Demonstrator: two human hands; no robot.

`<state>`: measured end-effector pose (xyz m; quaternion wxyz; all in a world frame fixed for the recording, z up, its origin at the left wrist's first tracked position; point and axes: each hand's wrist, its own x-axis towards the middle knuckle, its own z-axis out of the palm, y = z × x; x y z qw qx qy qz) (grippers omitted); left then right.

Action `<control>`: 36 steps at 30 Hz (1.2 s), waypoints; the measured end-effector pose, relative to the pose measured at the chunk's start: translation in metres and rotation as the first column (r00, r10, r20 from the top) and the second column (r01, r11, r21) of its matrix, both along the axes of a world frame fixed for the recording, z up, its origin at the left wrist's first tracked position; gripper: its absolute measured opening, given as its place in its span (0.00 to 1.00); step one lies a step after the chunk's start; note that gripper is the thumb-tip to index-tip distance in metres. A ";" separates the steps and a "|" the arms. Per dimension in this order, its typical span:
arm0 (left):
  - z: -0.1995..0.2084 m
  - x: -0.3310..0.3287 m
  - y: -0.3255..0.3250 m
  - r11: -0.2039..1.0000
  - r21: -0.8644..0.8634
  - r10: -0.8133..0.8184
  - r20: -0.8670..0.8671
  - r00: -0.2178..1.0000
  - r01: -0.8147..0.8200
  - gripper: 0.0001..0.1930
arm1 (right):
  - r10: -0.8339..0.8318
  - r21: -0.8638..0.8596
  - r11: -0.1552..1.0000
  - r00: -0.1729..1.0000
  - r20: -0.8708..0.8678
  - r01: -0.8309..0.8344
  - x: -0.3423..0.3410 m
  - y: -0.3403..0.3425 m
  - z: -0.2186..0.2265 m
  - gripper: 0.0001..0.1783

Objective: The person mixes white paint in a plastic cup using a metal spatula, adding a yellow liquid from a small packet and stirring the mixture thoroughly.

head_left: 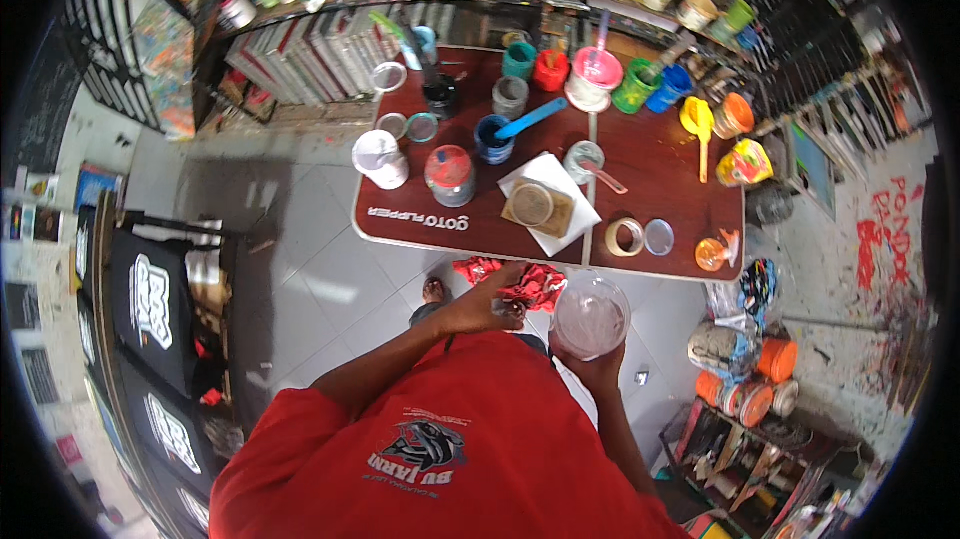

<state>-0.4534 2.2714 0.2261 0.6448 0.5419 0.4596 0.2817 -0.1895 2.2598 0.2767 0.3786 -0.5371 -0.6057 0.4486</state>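
My right hand [600, 371] grips a round, see-through plastic tub [592, 315] from below and the side, with its mouth tipped up toward me. A whitish film coats the tub's inside. In my left hand [482, 309] is a crumpled red cloth [540, 285] with pale marks on it, just left of the tub. Some of my left fingers are hidden by the cloth. Both hands are in front of my body, short of the near edge of the dark red table [450, 229].
On the table stand several paint pots, among them a blue pot [492, 144] with a blue spatula and a white tub [380, 161]. A tape roll [625, 237] and an orange spray bottle [712, 254] lie near its front edge. Black printed shirts [155, 304] are racked at left.
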 end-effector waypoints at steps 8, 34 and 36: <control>0.056 -0.063 -0.014 0.910 0.266 0.289 0.145 0.946 -0.318 0.58 | 0.523 -0.037 0.841 0.830 -0.192 -0.539 -0.122 0.060 0.008 0.60; -0.086 -0.226 -0.018 0.885 0.447 0.324 -0.394 0.860 -0.129 0.50 | 0.415 0.005 0.818 0.596 0.687 -0.575 -0.263 0.170 -0.213 0.44; -0.081 -0.215 -0.012 0.913 0.357 0.332 -0.368 0.869 -0.198 0.50 | 0.447 -0.039 0.831 0.626 0.639 -0.554 -0.274 0.179 -0.217 0.44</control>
